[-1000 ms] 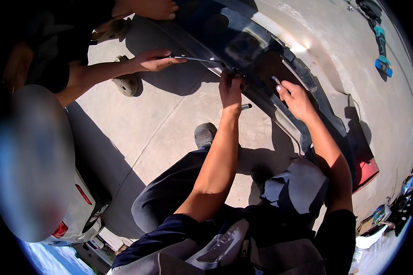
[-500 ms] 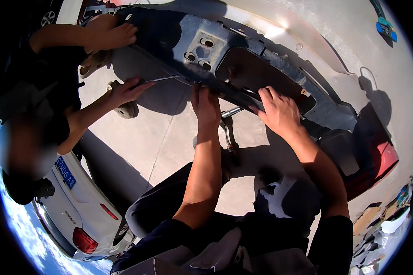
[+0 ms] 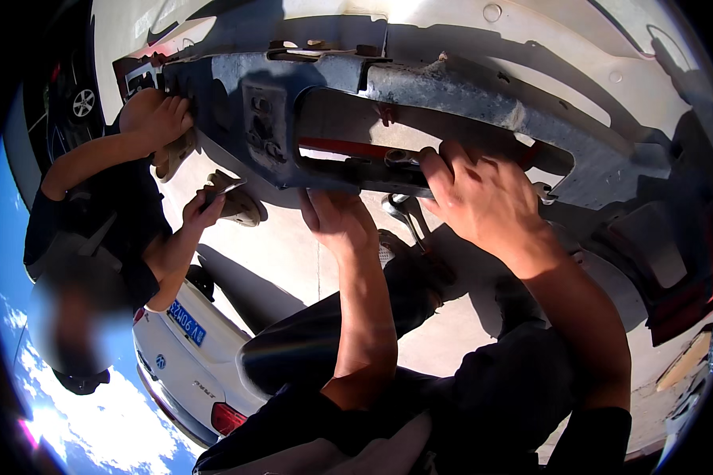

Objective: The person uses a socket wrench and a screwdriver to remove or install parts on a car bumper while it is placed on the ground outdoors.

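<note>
A long dark-grey metal bumper (image 3: 444, 91), scuffed, with a wide opening, spans the view in front of me. My left hand (image 3: 345, 222) is closed on its near lower edge, fingertips partly hidden. Farther right, my right hand (image 3: 491, 198) grips the near rim of the opening, its fingers curled over the edge. A round metal ring or socket end (image 3: 402, 158) shows beside those fingers; I cannot tell what it belongs to. Below, between my hands, is a ratchet wrench (image 3: 408, 215), partly hidden by the bumper.
At left, a co-worker's one hand (image 3: 170, 120) rests at the bumper's left end; the other (image 3: 202, 210) holds a slim metal-ended tool (image 3: 231, 187). A white car (image 3: 194, 360) stands behind them. A red-and-dark part (image 3: 657, 261) lies right. A pale panel (image 3: 562, 32) lies beyond the bumper.
The view has shifted and the bumper now sits flatter across it. The co-worker's tool has drawn back from the bumper's edge. Both my hands keep hold of the bumper.
</note>
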`<state>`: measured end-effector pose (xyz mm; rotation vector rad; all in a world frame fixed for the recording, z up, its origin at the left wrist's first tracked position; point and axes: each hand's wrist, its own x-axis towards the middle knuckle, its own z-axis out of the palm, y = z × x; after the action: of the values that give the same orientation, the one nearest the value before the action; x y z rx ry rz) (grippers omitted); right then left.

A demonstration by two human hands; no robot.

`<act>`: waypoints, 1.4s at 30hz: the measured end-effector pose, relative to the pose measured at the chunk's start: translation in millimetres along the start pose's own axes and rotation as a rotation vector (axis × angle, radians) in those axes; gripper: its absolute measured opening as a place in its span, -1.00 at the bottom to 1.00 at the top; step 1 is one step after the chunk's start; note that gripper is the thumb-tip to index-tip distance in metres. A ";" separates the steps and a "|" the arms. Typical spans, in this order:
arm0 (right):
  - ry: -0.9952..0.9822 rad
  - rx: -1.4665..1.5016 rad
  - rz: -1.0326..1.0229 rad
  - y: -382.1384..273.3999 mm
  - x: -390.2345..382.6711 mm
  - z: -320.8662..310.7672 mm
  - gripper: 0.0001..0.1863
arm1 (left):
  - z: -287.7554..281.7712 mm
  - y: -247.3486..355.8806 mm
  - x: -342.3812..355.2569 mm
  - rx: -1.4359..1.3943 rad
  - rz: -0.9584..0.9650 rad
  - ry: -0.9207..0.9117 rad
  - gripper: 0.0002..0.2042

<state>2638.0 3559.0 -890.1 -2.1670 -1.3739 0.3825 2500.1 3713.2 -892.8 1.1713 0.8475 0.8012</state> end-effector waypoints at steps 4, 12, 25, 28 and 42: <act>-0.046 0.031 -0.008 1.3 0.3 -4.2 -0.60 | -2.9 3.4 1.2 -0.138 -0.036 -0.043 -0.68; -0.199 0.164 0.121 -8.0 6.9 -15.1 -0.31 | -19.7 3.6 7.7 -0.299 -0.173 -0.062 -0.68; -0.594 0.283 0.520 -4.5 75.8 -29.0 -0.40 | -0.2 9.7 7.8 -0.386 -0.253 0.107 -0.88; -0.484 0.190 0.384 -4.8 53.7 -39.7 -0.56 | 6.1 18.2 6.9 -0.402 -0.298 0.125 -0.89; -0.638 -0.047 0.035 -118.9 55.4 -88.9 -0.78 | -21.8 33.2 14.1 -0.307 -0.267 0.024 -0.89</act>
<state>2618.7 3622.6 -746.3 -2.2006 -1.6743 1.1386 2484.4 3741.8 -866.2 0.7613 0.8457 0.6967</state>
